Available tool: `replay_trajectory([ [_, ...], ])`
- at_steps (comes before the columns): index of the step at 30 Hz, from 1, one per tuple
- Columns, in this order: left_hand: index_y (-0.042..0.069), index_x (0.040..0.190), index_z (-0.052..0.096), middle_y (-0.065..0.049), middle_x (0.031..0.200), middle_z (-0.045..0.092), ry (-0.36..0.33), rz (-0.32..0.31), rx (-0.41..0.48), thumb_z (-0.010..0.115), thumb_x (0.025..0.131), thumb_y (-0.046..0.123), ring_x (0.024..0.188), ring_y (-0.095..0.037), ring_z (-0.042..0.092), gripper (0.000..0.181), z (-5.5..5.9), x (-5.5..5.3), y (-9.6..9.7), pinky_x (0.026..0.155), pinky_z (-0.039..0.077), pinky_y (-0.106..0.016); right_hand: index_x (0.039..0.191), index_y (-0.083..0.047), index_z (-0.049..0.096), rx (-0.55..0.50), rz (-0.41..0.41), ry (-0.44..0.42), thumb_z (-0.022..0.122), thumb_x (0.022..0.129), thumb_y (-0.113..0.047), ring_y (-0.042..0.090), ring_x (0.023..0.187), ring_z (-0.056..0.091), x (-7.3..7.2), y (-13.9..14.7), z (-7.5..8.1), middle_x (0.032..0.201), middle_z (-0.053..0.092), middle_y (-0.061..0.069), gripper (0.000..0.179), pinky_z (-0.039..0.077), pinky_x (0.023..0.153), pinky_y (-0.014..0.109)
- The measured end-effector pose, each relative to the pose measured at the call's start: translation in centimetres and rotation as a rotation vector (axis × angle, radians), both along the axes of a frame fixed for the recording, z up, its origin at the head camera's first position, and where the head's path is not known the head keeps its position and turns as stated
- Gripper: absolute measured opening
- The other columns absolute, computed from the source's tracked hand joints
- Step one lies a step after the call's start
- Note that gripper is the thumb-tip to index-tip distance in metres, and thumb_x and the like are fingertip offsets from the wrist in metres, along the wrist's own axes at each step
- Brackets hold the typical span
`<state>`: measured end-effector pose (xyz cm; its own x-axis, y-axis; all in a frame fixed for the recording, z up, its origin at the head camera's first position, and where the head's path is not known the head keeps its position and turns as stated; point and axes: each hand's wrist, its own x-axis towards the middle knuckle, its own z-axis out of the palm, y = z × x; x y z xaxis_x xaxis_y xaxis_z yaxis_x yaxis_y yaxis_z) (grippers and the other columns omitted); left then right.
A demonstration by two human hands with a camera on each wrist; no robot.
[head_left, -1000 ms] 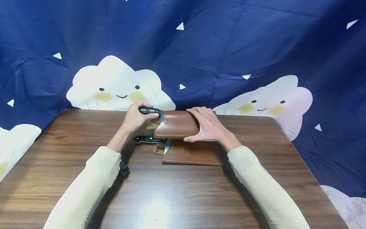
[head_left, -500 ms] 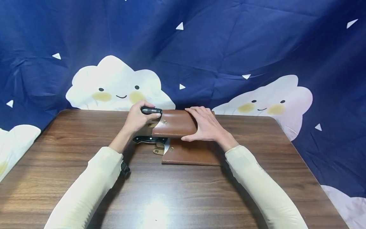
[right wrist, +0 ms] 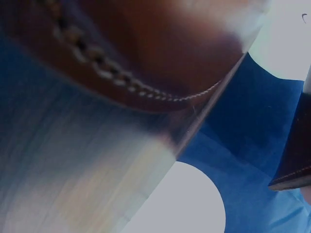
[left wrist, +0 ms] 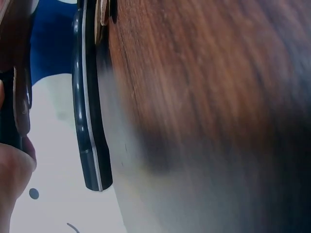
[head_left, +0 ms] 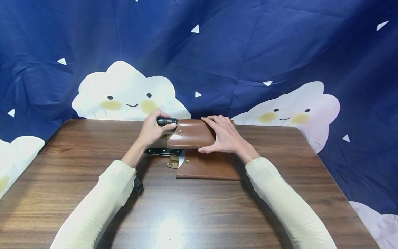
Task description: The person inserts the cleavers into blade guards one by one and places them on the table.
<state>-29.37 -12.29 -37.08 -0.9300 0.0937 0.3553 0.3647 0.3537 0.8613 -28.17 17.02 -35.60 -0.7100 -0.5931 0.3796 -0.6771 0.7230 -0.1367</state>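
My left hand (head_left: 152, 129) pinches the black turned handle (head_left: 166, 121) of a knife whose blade is hidden inside a brown leather sheath (head_left: 196, 133). The handle's front end sits right at the sheath's mouth. From the other side, my right hand (head_left: 225, 136) grips this sheath, thumb along the stitched lower edge and fingers over the top. Below lies a second brown leather sheath (head_left: 208, 167), holding another knife with a riveted black handle (head_left: 163, 152). The left wrist view shows that riveted handle (left wrist: 87, 107) up close; the right wrist view shows the lower sheath's stitching (right wrist: 131, 87).
Both sheaths are near the back edge of a brown wood-grain table (head_left: 199, 211). An unfastened tan snap strap (head_left: 172, 164) sticks out from the lower sheath's mouth. Behind the table hangs a blue curtain (head_left: 217, 62) with cloud prints.
The left hand has moved slightly right with the handle. A strip of metal blade showed at the upper sheath's mouth a second ago; now the handle meets the leather there.
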Motion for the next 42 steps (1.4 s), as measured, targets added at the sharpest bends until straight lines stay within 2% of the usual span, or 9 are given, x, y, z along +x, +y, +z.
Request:
replay_trajectory([
  [10,-0.001,0.104,0.064,-0.015,0.111,0.061,0.014,0.002,0.004,0.086,0.081,0.007,0.108,-0.029,0.058,0.033,0.1,-0.2,0.5,0.097,0.047,-0.04,0.145,-0.009,0.054,-0.003,-0.009,0.01,0.082,0.057,-0.075,0.031,0.121,0.048,-0.1,0.1,0.0,0.136,0.057,0.011,0.114,0.036,0.095,0.046],
  [12,-0.001,0.105,0.064,-0.014,0.113,0.061,-0.009,-0.004,-0.004,0.086,0.082,0.008,0.107,-0.027,0.058,0.034,0.1,-0.2,0.4,0.095,0.048,-0.036,0.145,-0.008,0.054,0.001,-0.01,0.006,0.082,0.057,-0.075,0.031,0.121,0.048,-0.1,0.0,0.0,0.135,0.057,0.011,0.114,0.036,0.095,0.045],
  [19,-0.003,0.116,0.062,-0.019,0.113,0.061,-0.181,-0.094,0.087,0.082,0.086,0.007,0.088,-0.023,0.063,0.037,0.9,-0.6,-0.8,0.064,0.056,-0.026,0.146,-0.01,0.053,0.039,-0.007,0.025,0.076,0.059,-0.082,0.03,0.121,0.048,-0.4,-0.3,0.4,0.136,0.056,0.009,0.115,0.036,0.095,0.045],
  [22,-0.006,0.117,0.062,-0.023,0.112,0.063,-0.195,-0.122,0.088,0.081,0.086,0.007,0.089,-0.022,0.064,0.039,1.4,-0.9,-1.0,0.068,0.057,-0.025,0.146,-0.011,0.053,0.052,-0.011,0.026,0.075,0.059,-0.083,0.03,0.121,0.047,-0.7,-0.3,0.8,0.136,0.055,0.008,0.115,0.036,0.095,0.045],
  [25,-0.006,0.117,0.063,-0.023,0.113,0.063,-0.192,-0.115,0.088,0.081,0.086,0.008,0.092,-0.023,0.064,0.039,1.5,-1.3,-1.2,0.074,0.057,-0.024,0.146,-0.012,0.053,0.062,-0.017,0.018,0.075,0.059,-0.082,0.029,0.121,0.047,-1.2,-0.5,1.0,0.135,0.055,0.007,0.114,0.036,0.096,0.046],
  [28,-0.006,0.116,0.064,-0.023,0.114,0.064,-0.196,-0.092,0.083,0.081,0.086,0.007,0.094,-0.024,0.064,0.037,1.1,-1.7,-1.3,0.076,0.056,-0.023,0.147,-0.012,0.051,0.086,-0.016,-0.012,0.074,0.061,-0.083,0.029,0.122,0.047,-1.8,-0.8,0.7,0.136,0.054,0.006,0.114,0.037,0.098,0.046],
  [33,-0.006,0.113,0.066,-0.023,0.112,0.066,-0.176,-0.071,0.016,0.081,0.086,0.008,0.093,-0.023,0.064,0.034,0.2,-2.6,-1.4,0.075,0.053,-0.021,0.149,-0.012,0.049,0.113,-0.029,-0.084,0.075,0.06,-0.082,0.028,0.125,0.046,-2.8,-1.2,-0.4,0.139,0.052,0.006,0.116,0.038,0.102,0.046],
  [37,-0.007,0.112,0.066,-0.022,0.112,0.066,-0.165,-0.072,-0.011,0.081,0.086,0.007,0.096,-0.024,0.063,0.033,-0.4,-3.3,-1.3,0.08,0.051,-0.024,0.15,-0.012,0.047,0.122,-0.049,-0.129,0.077,0.06,-0.08,0.03,0.126,0.046,-3.3,-1.3,-1.1,0.14,0.051,0.007,0.116,0.039,0.102,0.046],
  [42,-0.009,0.11,0.067,-0.023,0.113,0.065,-0.192,-0.07,-0.008,0.081,0.084,0.003,0.102,-0.028,0.06,0.031,-1.5,-4.1,-1.3,0.087,0.047,-0.029,0.151,-0.011,0.045,0.151,-0.057,-0.173,0.077,0.062,-0.078,0.031,0.128,0.046,-3.8,-1.5,-1.9,0.141,0.051,0.007,0.116,0.04,0.102,0.046],
])
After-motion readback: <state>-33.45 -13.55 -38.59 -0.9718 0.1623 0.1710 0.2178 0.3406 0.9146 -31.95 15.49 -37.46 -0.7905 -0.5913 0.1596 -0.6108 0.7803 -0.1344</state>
